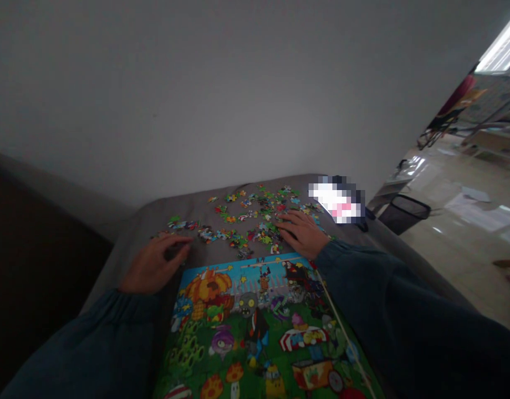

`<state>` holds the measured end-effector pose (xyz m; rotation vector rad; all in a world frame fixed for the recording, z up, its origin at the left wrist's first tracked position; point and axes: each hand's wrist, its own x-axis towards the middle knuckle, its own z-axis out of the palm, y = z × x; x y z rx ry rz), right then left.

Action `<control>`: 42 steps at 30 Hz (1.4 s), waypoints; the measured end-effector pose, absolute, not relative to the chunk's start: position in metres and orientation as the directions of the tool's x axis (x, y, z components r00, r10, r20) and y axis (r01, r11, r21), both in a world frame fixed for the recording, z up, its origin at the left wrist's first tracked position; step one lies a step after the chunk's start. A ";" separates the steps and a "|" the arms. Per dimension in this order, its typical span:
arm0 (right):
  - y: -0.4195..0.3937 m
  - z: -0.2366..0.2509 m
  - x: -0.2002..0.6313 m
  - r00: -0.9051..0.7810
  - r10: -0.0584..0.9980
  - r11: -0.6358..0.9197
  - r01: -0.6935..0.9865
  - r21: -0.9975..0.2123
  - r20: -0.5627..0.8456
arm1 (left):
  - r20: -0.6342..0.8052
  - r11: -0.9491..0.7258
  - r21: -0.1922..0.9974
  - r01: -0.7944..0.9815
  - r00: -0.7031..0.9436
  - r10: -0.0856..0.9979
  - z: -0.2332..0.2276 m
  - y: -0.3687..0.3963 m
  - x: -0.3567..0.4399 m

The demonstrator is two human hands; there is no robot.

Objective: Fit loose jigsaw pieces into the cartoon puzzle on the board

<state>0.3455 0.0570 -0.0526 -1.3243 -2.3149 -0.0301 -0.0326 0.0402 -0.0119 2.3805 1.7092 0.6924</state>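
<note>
My left hand (pixel 154 262) hovers or rests at the left of the grey cloth surface, beside a small joined strip of jigsaw pieces (pixel 183 224). Its thumb and index finger point right with their tips close together, and nothing shows between them. My right hand (pixel 304 233) lies palm down with fingers spread over the right side of a scattered heap of jigsaw pieces (pixel 261 230); what its fingertips touch is too small to make out. Below both hands is a colourful cartoon picture board (pixel 255 327), with a pumpkin, a zombie and plants on it.
A bright phone-like screen, blurred out (pixel 336 202), lies at the right of the grey cloth surface (pixel 142 219). A pale wall (pixel 238 100) rises behind. To the right are a dark mesh basket or chair (pixel 404 213) and a shiny tiled floor (pixel 454 244).
</note>
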 end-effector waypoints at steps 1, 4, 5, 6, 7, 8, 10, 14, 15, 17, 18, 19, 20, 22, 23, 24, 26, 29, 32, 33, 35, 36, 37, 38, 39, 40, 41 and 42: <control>0.057 -0.053 0.345 -0.424 0.806 0.535 0.820 -0.204 0.412 | 0.278 -0.353 0.360 0.863 0.262 0.924 -0.014 0.042 -0.033; 0.055 -0.052 0.345 -0.421 0.804 0.534 0.823 -0.197 0.421 | 0.265 -0.360 0.354 0.863 0.277 0.924 -0.017 0.043 -0.034; 0.054 -0.051 0.344 -0.420 0.803 0.534 0.822 -0.197 0.422 | 0.261 -0.361 0.353 0.863 0.280 0.924 -0.017 0.042 -0.034; 0.054 -0.051 0.344 -0.420 0.803 0.534 0.822 -0.198 0.423 | 0.258 -0.363 0.352 0.863 0.283 0.924 -0.017 0.042 -0.033; 0.053 -0.051 0.344 -0.420 0.803 0.535 0.821 -0.200 0.423 | 0.256 -0.364 0.353 0.862 0.286 0.924 -0.017 0.041 -0.033; 0.053 -0.051 0.344 -0.421 0.802 0.537 0.819 -0.203 0.423 | 0.254 -0.366 0.353 0.861 0.289 0.923 -0.017 0.041 -0.032; 0.052 -0.051 0.345 -0.423 0.799 0.543 0.814 -0.208 0.428 | 0.252 -0.371 0.355 0.858 0.295 0.922 -0.018 0.041 -0.030; 0.052 -0.050 0.344 -0.432 0.731 0.615 0.752 -0.237 0.527 | 0.255 -0.371 0.350 0.860 0.294 0.921 -0.022 0.042 -0.030; 0.052 -0.049 0.344 -0.426 0.711 0.633 0.734 -0.246 0.559 | 0.255 -0.370 0.346 0.862 0.293 0.921 -0.023 0.042 -0.031; 0.052 -0.044 0.345 -0.384 0.686 0.642 0.720 -0.265 0.618 | 0.257 -0.367 0.335 0.868 0.291 0.922 -0.024 0.041 -0.033; 0.052 -0.040 0.346 -0.349 0.680 0.633 0.723 -0.276 0.645 | 0.260 -0.365 0.328 0.871 0.289 0.922 -0.023 0.041 -0.033; 0.052 -0.036 0.348 -0.305 0.671 0.622 0.727 -0.290 0.676 | 0.263 -0.364 0.319 0.875 0.288 0.921 -0.021 0.042 -0.033; 0.052 -0.033 0.350 -0.258 0.661 0.610 0.731 -0.305 0.705 | 0.266 -0.366 0.308 0.878 0.289 0.920 -0.017 0.044 -0.031; 0.054 -0.028 0.357 -0.173 0.638 0.592 0.733 -0.335 0.750 | 0.261 -0.383 0.281 0.880 0.314 0.913 -0.005 0.053 -0.025; 0.054 -0.026 0.361 -0.138 0.627 0.587 0.730 -0.349 0.766 | 0.253 -0.398 0.263 0.879 0.336 0.907 0.002 0.061 -0.019; 0.056 -0.025 0.364 -0.108 0.618 0.584 0.726 -0.362 0.779 | 0.233 -0.420 0.243 0.875 0.368 0.900 0.010 0.072 -0.011; 0.058 -0.026 0.369 -0.058 0.605 0.579 0.717 -0.389 0.794 | 0.195 -0.471 0.197 0.860 0.437 0.878 0.024 0.097 0.009; 0.061 -0.028 0.373 0.000 0.593 0.573 0.702 -0.423 0.805 | 0.138 -0.520 0.124 0.845 0.504 0.853 0.030 0.138 0.046; 0.062 -0.028 0.374 0.037 0.585 0.570 0.691 -0.443 0.810 | 0.100 -0.512 0.055 0.857 0.506 0.857 0.017 0.168 0.080; 0.063 -0.028 0.374 0.044 0.584 0.570 0.689 -0.447 0.811 | 0.094 -0.508 0.039 0.861 0.503 0.859 0.011 0.174 0.088; 0.063 -0.028 0.374 0.048 0.587 0.569 0.687 -0.453 0.808 | 0.084 -0.502 0.016 0.865 0.499 0.862 -0.001 0.183 0.100; 0.063 -0.028 0.373 0.045 0.590 0.569 0.685 -0.455 0.806 | 0.083 -0.497 0.011 0.868 0.495 0.865 -0.006 0.187 0.104; 0.064 -0.028 0.373 0.041 0.595 0.570 0.682 -0.458 0.803 | 0.083 -0.490 0.009 0.872 0.488 0.869 -0.009 0.191 0.106; 0.064 -0.028 0.373 0.037 0.600 0.572 0.679 -0.461 0.799 | 0.087 -0.481 0.011 0.877 0.478 0.874 -0.012 0.195 0.107; 0.064 -0.028 0.373 0.033 0.606 0.573 0.675 -0.464 0.795 | 0.090 -0.470 0.018 0.882 0.467 0.880 -0.013 0.199 0.107; 0.065 -0.028 0.373 0.029 0.611 0.574 0.672 -0.468 0.791 | 0.091 -0.462 0.029 0.887 0.458 0.884 -0.013 0.203 0.107; 0.065 -0.028 0.373 0.026 0.617 0.574 0.669 -0.473 0.786 | 0.091 -0.455 0.045 0.889 0.450 0.888 -0.013 0.207 0.107; 0.065 -0.028 0.372 0.025 0.623 0.572 0.667 -0.477 0.782 | 0.088 -0.451 0.069 0.890 0.445 0.891 -0.012 0.211 0.106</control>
